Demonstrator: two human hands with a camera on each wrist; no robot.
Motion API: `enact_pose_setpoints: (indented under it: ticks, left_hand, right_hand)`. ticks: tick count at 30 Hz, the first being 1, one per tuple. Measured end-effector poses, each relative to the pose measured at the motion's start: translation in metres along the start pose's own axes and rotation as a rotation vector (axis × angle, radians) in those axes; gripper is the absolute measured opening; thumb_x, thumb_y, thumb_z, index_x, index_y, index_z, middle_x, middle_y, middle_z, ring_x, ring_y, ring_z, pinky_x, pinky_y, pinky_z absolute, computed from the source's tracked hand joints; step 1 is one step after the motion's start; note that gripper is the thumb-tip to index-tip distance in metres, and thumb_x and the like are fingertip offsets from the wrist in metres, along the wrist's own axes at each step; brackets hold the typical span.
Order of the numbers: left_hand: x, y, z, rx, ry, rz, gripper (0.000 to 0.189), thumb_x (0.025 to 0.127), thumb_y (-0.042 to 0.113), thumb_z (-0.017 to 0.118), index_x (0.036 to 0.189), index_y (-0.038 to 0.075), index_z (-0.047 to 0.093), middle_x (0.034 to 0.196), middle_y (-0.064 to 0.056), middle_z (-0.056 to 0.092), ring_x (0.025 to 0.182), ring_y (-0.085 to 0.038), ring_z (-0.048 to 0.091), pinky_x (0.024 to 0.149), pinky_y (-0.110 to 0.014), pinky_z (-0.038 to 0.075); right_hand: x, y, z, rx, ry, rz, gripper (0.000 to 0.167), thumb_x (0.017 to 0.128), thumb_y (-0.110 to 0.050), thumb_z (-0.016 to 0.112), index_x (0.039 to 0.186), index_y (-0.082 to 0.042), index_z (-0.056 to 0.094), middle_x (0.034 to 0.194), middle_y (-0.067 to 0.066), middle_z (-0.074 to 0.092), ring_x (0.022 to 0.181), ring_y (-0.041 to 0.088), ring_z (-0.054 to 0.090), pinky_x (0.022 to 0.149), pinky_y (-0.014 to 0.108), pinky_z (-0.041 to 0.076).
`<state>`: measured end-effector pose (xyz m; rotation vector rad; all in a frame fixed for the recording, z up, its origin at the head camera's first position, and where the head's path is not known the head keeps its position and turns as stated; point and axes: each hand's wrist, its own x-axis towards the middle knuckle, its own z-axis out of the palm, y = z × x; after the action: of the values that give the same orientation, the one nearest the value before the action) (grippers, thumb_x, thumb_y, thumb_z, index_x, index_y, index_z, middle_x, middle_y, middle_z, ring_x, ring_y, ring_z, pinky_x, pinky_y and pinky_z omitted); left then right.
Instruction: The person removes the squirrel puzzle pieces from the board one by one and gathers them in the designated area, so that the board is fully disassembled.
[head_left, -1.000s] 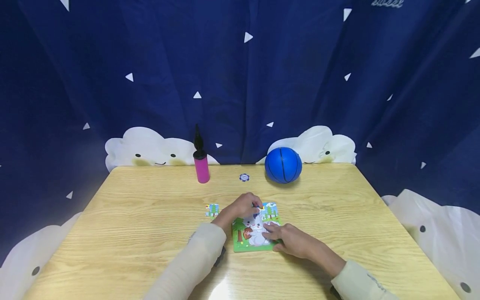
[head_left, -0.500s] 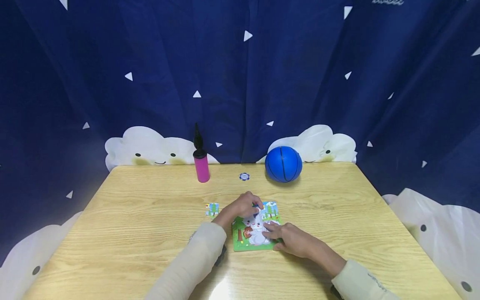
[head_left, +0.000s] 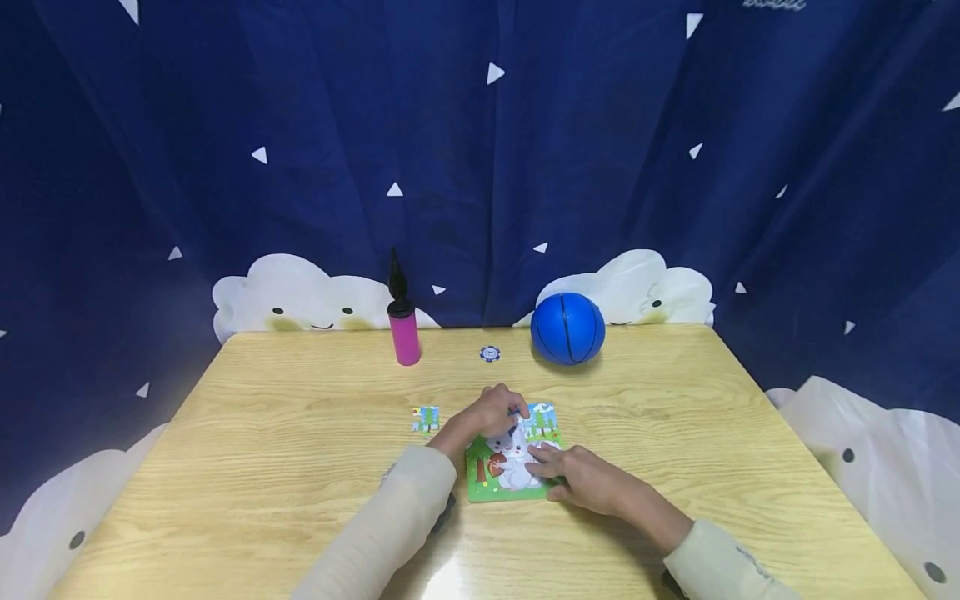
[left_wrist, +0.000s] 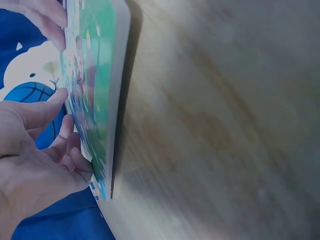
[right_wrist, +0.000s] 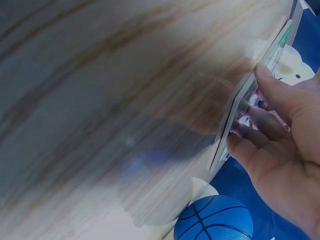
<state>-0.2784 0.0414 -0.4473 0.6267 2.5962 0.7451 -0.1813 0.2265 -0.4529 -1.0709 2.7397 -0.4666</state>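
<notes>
A jigsaw puzzle board (head_left: 510, 493) with a white rabbit picture and a green border lies on the table in the head view. My left hand (head_left: 498, 411) reaches over its upper left part, thumb and fingers bent down at a puzzle piece there that the hand mostly hides. In the left wrist view the left fingertips (left_wrist: 65, 125) stand right at the board's face. My right hand (head_left: 588, 481) rests on the board's right side. Its fingers (right_wrist: 262, 122) lie extended on the picture, with the thumb at the near edge.
Left of the board lie loose joined-looking puzzle pieces (head_left: 427, 419) with a tree print. Farther back stand a pink hand pump (head_left: 405, 337) with a black top and a blue ball (head_left: 567, 329). A small blue-and-white disc (head_left: 490, 353) lies between them on the wooden table (head_left: 285, 433).
The left fingers have shifted very slightly, and the red-yellow spot that showed at their tips is now out of sight. My right hand keeps its place on the board.
</notes>
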Motion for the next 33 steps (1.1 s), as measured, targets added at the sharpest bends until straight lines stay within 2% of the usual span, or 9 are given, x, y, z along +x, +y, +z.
enact_pose_setpoints:
  ticks: [5,12,18,23,29,33]
  left_hand:
    - [0.0010,0.0008,0.0009,0.007,0.000,-0.009,0.020,0.095,0.010,0.054,0.101,0.020,0.070,0.120,-0.009,0.052,0.108,-0.023,0.043,0.094,-0.038,0.043]
    - [0.0024,-0.0006,-0.0007,-0.045,0.013,-0.022,0.020,0.094,0.010,0.055,0.103,0.021,0.069,0.108,-0.006,0.055,0.102,-0.020,0.047,0.087,-0.037,0.045]
    - [0.0021,-0.0035,-0.0014,-0.114,0.062,0.025,0.022,0.094,0.007,0.054,0.112,0.010,0.066,0.105,-0.009,0.061,0.098,-0.021,0.056,0.088,-0.036,0.049]
    - [0.0036,-0.0064,-0.0024,-0.129,0.094,0.030,0.017,0.093,0.006,0.055,0.104,0.006,0.068,0.098,-0.006,0.066,0.088,-0.016,0.058,0.081,-0.031,0.050]
    - [0.0045,-0.0058,-0.0048,-0.163,0.142,0.042,0.013,0.091,0.003,0.058,0.094,0.006,0.071,0.085,-0.004,0.065,0.075,-0.011,0.054,0.066,-0.022,0.046]
    - [0.0040,-0.0042,-0.0076,-0.191,0.144,0.060,0.013,0.090,0.001,0.058,0.090,0.005,0.070,0.081,-0.003,0.064,0.072,-0.011,0.053,0.063,-0.020,0.045]
  right_hand:
    - [-0.0001,-0.0006,-0.0001,0.010,0.000,-0.001,0.048,0.081,-0.015,0.071,0.126,-0.003,0.059,0.140,0.019,0.047,0.127,0.035,0.048,0.102,0.048,0.041]
    - [-0.0002,-0.0016,-0.0017,0.009,-0.002,0.002,0.048,0.081,-0.015,0.071,0.126,-0.003,0.059,0.140,0.019,0.047,0.127,0.035,0.048,0.102,0.048,0.041]
    - [-0.0005,-0.0012,-0.0017,0.005,-0.008,0.010,0.049,0.082,-0.016,0.071,0.127,-0.003,0.058,0.141,0.019,0.047,0.128,0.035,0.048,0.103,0.048,0.040]
    - [-0.0004,-0.0016,-0.0026,0.010,-0.030,0.022,0.049,0.083,-0.016,0.070,0.129,-0.004,0.057,0.143,0.017,0.045,0.130,0.033,0.046,0.103,0.048,0.040]
    - [-0.0002,-0.0018,-0.0020,0.006,-0.020,0.018,0.050,0.082,-0.016,0.070,0.129,-0.004,0.057,0.142,0.018,0.046,0.129,0.034,0.047,0.103,0.048,0.040]
    - [-0.0003,-0.0021,-0.0023,0.007,-0.016,0.016,0.050,0.082,-0.016,0.070,0.128,-0.004,0.057,0.142,0.018,0.045,0.129,0.034,0.047,0.103,0.049,0.039]
